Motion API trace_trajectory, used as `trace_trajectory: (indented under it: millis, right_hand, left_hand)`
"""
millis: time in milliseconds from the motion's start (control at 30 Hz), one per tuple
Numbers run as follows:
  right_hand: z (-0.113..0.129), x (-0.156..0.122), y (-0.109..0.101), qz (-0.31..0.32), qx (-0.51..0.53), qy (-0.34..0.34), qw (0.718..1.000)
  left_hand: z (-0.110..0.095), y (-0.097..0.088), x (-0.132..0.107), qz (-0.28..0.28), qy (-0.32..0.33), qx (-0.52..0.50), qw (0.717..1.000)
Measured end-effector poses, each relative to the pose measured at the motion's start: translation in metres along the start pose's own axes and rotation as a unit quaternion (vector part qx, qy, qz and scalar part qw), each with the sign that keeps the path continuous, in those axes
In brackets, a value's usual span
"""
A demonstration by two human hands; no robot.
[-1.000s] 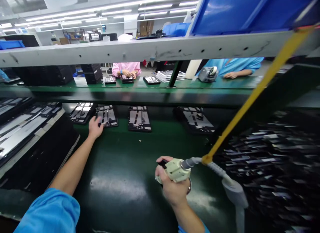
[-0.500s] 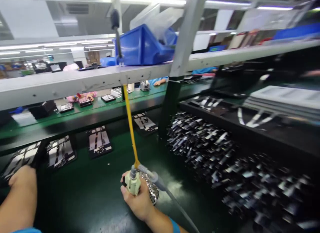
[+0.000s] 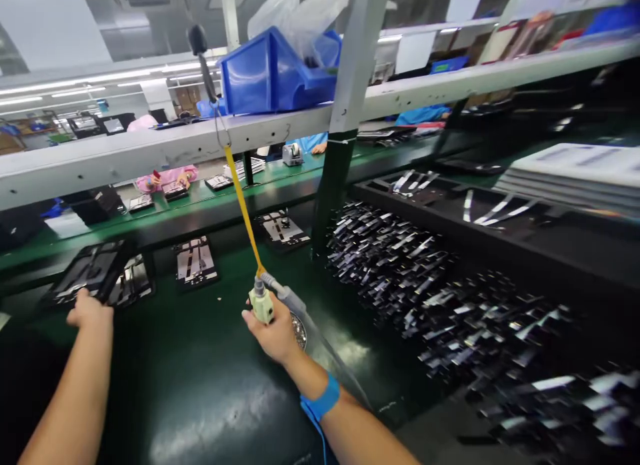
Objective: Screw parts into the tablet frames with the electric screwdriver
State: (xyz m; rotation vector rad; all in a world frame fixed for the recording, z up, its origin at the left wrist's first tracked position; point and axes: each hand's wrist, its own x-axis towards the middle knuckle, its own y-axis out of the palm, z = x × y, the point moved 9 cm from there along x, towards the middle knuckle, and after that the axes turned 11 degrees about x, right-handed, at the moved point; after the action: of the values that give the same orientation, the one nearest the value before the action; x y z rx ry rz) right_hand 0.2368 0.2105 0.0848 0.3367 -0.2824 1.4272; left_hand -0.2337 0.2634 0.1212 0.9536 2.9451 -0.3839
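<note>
My left hand (image 3: 91, 310) is closed on the near edge of an opened tablet unit (image 3: 95, 268) at the left, which is tilted and partly covers a second tablet unit (image 3: 136, 284). My right hand (image 3: 277, 335) is wrapped round a pale green electric screwdriver (image 3: 261, 304). The tool hangs from a yellow strap (image 3: 243, 208), and a grey cable (image 3: 330, 352) runs off it. Its lower end is hidden by the hand. A round dish (image 3: 299, 330) of small shiny parts shows behind my right wrist, which wears a blue band (image 3: 325, 395).
More opened tablet units lie along the back, one at centre left (image 3: 196, 262) and one near the post (image 3: 285, 228). A large heap of dark strips (image 3: 395, 272) fills the right. A metal rail (image 3: 165, 142) carries a blue bin (image 3: 275, 75). Co-workers' hands show beyond.
My left hand has raised the leftmost tablet unit and moved it right, over its neighbour. My right hand still grips the screwdriver. The whole view has shifted somewhat.
</note>
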Motion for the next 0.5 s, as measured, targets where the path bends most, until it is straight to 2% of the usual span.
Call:
trace_trajectory:
  millis: [67,100,167,233,300,367,433,500]
  right_hand:
    - [-0.002,0.005,0.003,0.025,0.003,0.018,1.000]
    - [-0.002,0.007,0.005,0.041,0.005,0.028,0.999]
    - [0.001,0.011,0.007,0.078,0.002,0.039,0.996]
    - [0.005,0.014,0.004,0.129,-0.015,0.018,0.991]
    - [0.002,0.013,-0.007,0.162,-0.080,-0.006,0.984]
    - [-0.019,0.005,-0.024,0.188,-0.182,0.020,0.965]
    - [-0.049,-0.010,-0.041,0.204,-0.296,0.087,0.929]
    - [-0.069,-0.027,-0.049,0.220,-0.376,0.118,0.892]
  left_hand:
    - [0.021,-0.003,-0.026,-0.062,-0.041,-0.076,0.994]
    - [0.033,-0.003,-0.041,-0.071,-0.055,-0.105,0.990]
    - [0.060,-0.002,-0.078,-0.059,-0.067,-0.158,0.983]
    - [0.090,-0.006,-0.119,-0.027,-0.074,-0.192,0.978]
    - [0.120,-0.014,-0.164,0.006,-0.089,-0.209,0.974]
    - [0.147,-0.024,-0.207,0.035,-0.112,-0.215,0.970]
    - [0.170,-0.031,-0.246,0.064,-0.135,-0.213,0.966]
    - [0.189,-0.035,-0.279,0.096,-0.148,-0.202,0.963]
